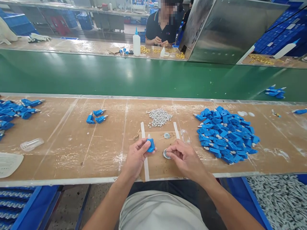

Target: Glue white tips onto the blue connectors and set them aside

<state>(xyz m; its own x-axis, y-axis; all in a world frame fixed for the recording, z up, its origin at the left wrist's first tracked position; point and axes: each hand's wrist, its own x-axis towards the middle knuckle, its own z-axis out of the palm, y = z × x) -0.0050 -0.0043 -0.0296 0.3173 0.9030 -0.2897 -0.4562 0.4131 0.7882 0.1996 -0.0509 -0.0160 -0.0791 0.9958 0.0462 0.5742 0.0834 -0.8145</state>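
Observation:
My left hand (137,156) is closed on a blue plastic part (150,145) whose pale tip points away from me. My right hand (183,156) has its fingertips pinched at a small round dish (165,154) on the brown work surface; whether a small piece is between them is hidden. Just beyond both hands lies a small clear round piece (167,135) with a thin stick beside it. Farther back is a pile of small grey pieces (160,117). A large heap of blue parts (226,134) lies to the right of my right hand.
Three blue parts (97,117) and a clear plastic tube (32,144) lie to the left, more blue parts at the far left. Behind runs a green belt (129,75). Across it sits a person (161,30) near a white bottle (136,44). Blue crates flank my lap.

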